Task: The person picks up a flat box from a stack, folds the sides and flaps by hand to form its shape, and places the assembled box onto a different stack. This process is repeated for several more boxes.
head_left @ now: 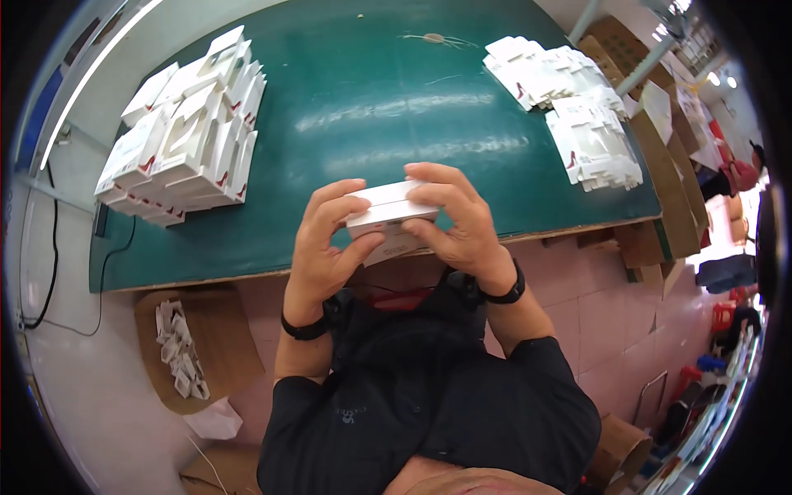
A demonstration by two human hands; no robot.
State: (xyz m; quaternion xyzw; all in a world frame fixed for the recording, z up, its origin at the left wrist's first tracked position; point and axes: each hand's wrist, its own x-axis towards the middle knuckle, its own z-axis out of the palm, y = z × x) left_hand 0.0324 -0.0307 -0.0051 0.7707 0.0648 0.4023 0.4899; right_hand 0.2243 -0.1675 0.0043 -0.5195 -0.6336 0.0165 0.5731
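Note:
A small white carton (389, 213) is held between my two hands above the near edge of the green table (396, 136). My left hand (324, 231) grips its left end, thumb on the near side and fingers over the top. On the right end my right hand (456, 216) does the same, with its thumb on the near face. A printed white panel hangs below the carton's near side; whether it is a flap cannot be made out. To the left stands a stack of white boxes (186, 136). Flat white cartons (590, 136) lie in overlapping piles at the right.
A cardboard box (235, 355) with white pieces (177, 355) stands on the floor at left. Brown cardboard (660, 181) borders the table's right side. A thin tangle of string (433, 39) lies at the far edge. A cable (103, 289) hangs at left.

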